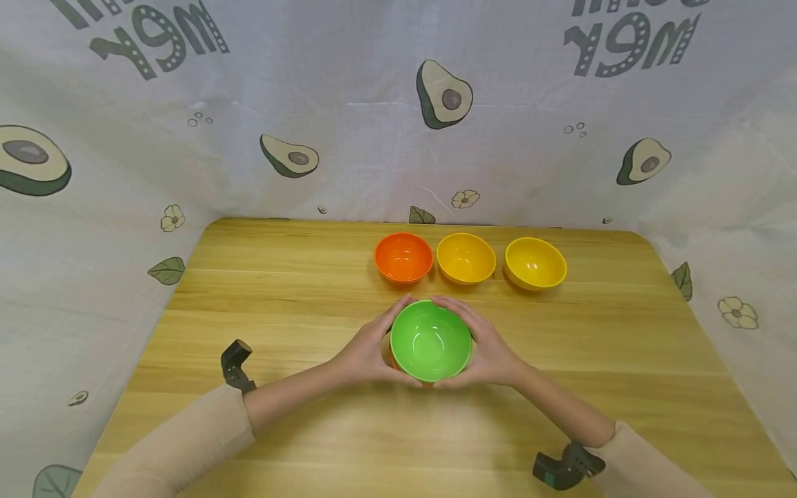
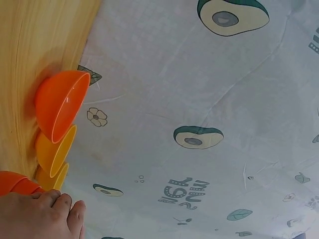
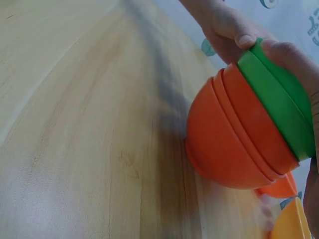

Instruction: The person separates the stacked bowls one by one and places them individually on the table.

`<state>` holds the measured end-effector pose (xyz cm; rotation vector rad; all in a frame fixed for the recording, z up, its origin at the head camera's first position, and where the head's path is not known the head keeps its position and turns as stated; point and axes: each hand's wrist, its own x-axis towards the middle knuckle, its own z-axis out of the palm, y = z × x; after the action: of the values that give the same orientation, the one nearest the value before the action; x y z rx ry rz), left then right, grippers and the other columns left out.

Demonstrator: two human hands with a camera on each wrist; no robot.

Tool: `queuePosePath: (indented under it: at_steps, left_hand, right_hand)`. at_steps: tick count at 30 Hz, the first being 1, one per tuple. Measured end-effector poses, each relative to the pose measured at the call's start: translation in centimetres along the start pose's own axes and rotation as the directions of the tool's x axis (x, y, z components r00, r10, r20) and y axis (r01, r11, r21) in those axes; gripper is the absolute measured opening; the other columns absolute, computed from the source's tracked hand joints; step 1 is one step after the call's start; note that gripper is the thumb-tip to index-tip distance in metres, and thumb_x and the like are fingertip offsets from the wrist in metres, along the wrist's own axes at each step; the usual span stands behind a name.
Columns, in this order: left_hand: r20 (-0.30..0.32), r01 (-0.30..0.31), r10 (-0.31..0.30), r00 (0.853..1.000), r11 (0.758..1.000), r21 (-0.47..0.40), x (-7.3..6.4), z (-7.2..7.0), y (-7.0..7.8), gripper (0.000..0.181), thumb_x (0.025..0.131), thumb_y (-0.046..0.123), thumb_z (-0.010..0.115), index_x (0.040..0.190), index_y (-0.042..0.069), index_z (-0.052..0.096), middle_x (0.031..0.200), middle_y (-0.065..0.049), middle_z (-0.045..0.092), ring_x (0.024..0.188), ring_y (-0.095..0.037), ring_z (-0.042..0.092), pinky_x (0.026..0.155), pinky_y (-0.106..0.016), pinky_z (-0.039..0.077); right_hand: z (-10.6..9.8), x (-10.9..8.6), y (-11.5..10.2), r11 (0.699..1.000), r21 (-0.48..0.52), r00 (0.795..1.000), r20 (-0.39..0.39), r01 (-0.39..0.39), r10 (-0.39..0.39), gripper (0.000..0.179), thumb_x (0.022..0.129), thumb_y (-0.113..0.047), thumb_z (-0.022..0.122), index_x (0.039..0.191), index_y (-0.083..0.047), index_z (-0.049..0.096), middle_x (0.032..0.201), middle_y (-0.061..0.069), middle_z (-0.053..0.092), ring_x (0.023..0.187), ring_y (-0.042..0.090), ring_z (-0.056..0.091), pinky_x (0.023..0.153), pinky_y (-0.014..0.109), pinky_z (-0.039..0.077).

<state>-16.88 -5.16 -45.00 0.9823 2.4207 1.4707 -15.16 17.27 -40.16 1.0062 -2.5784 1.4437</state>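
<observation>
A glossy green bowl (image 1: pixel 431 340) sits on top of a nested stack, between both hands in the head view. Below it in the right wrist view are orange-red bowls (image 3: pixel 224 134), the lowest standing on the table. My left hand (image 1: pixel 373 351) grips the green bowl's left side, thumb near and fingers at the far rim. On the opposite side my right hand (image 1: pixel 488 349) holds it the same way. The left wrist view shows the back of the left hand (image 2: pixel 42 216) beside orange bowl sides; the green bowl is hidden there.
Behind the stack stand three separate bowls in a row: orange (image 1: pixel 403 258), amber-yellow (image 1: pixel 465 259) and yellow (image 1: pixel 535 263). They rest near the back edge of the wooden table (image 1: pixel 280 297). A pale cloth (image 1: pixel 349 83) printed with avocados hangs behind and at the sides.
</observation>
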Motion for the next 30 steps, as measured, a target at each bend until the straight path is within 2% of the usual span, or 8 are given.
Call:
queuePosePath:
  at_steps: [4,7,11,16,20,23,27,30]
  left_hand:
    - [-0.004,-0.018,0.018,1.000,1.000,-0.003,0.0,0.0,-0.2,0.125,0.054,0.028,0.090,0.149,0.021,0.009,0.150,0.000,0.028,0.133,-0.016,0.035,0.108,-0.041,0.031]
    - [-0.006,-0.036,0.036,0.999,0.999,0.000,0.0,0.0,-0.3,0.127,0.054,0.027,0.090,0.150,0.021,0.007,0.149,-0.002,0.031,0.133,-0.017,0.035,0.108,-0.040,0.032]
    - [-0.013,-0.052,0.052,0.999,0.999,-0.002,0.1,0.0,-0.2,0.129,0.053,0.027,0.091,0.150,0.022,0.006,0.147,-0.004,0.034,0.132,-0.017,0.037,0.107,-0.039,0.033]
    - [-0.009,-0.060,0.060,0.998,0.998,-0.017,0.2,-0.1,-0.1,0.129,0.053,0.025,0.091,0.150,0.020,0.005,0.146,-0.004,0.034,0.132,-0.018,0.037,0.107,-0.037,0.033]
    - [-0.002,-0.055,0.055,0.998,0.998,-0.023,0.2,-0.3,0.0,0.127,0.053,0.025,0.091,0.149,0.016,0.008,0.147,-0.004,0.034,0.132,-0.019,0.037,0.107,-0.038,0.033]
    - [0.008,-0.020,0.020,1.000,0.999,-0.027,0.2,-0.4,0.1,0.126,0.054,0.028,0.090,0.150,0.019,0.009,0.148,-0.003,0.032,0.132,-0.018,0.036,0.107,-0.039,0.033]
    - [0.022,0.018,-0.018,1.000,1.000,-0.011,0.3,-0.6,0.0,0.125,0.054,0.032,0.090,0.149,0.026,0.008,0.149,-0.003,0.029,0.134,-0.019,0.034,0.107,-0.041,0.032]
    - [0.028,0.006,-0.005,1.000,1.000,-0.013,0.4,-0.6,-0.2,0.126,0.054,0.031,0.090,0.149,0.027,0.008,0.150,-0.003,0.028,0.134,-0.019,0.033,0.107,-0.041,0.032]
  right_hand:
    - [0.1,-0.1,0.4,1.000,0.001,1.000,-0.011,0.014,-0.014,0.107,0.039,-0.008,0.092,0.130,0.012,0.039,0.131,0.025,0.045,0.120,0.036,0.044,0.099,0.043,0.042]
    - [0.5,-0.4,1.9,1.000,0.007,0.999,-0.018,0.027,-0.027,0.111,0.038,-0.011,0.093,0.132,0.010,0.038,0.132,0.024,0.044,0.121,0.036,0.043,0.100,0.041,0.041]
    - [0.9,-0.8,3.7,1.000,0.014,0.999,-0.022,0.028,-0.027,0.117,0.039,-0.020,0.095,0.137,0.003,0.036,0.137,0.019,0.042,0.125,0.029,0.041,0.102,0.036,0.038]
    - [0.9,-0.9,4.0,1.000,0.016,0.999,-0.021,0.025,-0.024,0.114,0.046,-0.034,0.092,0.140,-0.004,0.035,0.139,0.013,0.041,0.127,0.021,0.039,0.103,0.033,0.038]
    - [0.9,-0.9,4.0,1.000,0.019,1.000,-0.027,0.016,-0.016,0.112,0.049,-0.038,0.091,0.140,-0.006,0.035,0.139,0.010,0.041,0.127,0.020,0.039,0.103,0.035,0.038]
    - [0.9,-1.0,4.0,1.000,0.031,0.999,-0.034,0.006,-0.005,0.112,0.048,-0.035,0.091,0.140,-0.006,0.035,0.140,0.010,0.041,0.127,0.020,0.039,0.102,0.034,0.039]
    - [0.8,-0.9,3.8,0.997,0.072,0.998,-0.057,0.004,0.000,0.113,0.046,-0.023,0.093,0.140,-0.005,0.034,0.141,0.012,0.039,0.127,0.019,0.038,0.100,0.028,0.040]
    - [0.4,-0.7,3.5,0.991,0.136,0.997,-0.077,0.009,0.002,0.115,0.044,-0.014,0.093,0.141,-0.004,0.032,0.142,0.013,0.037,0.126,0.018,0.040,0.099,0.026,0.041]
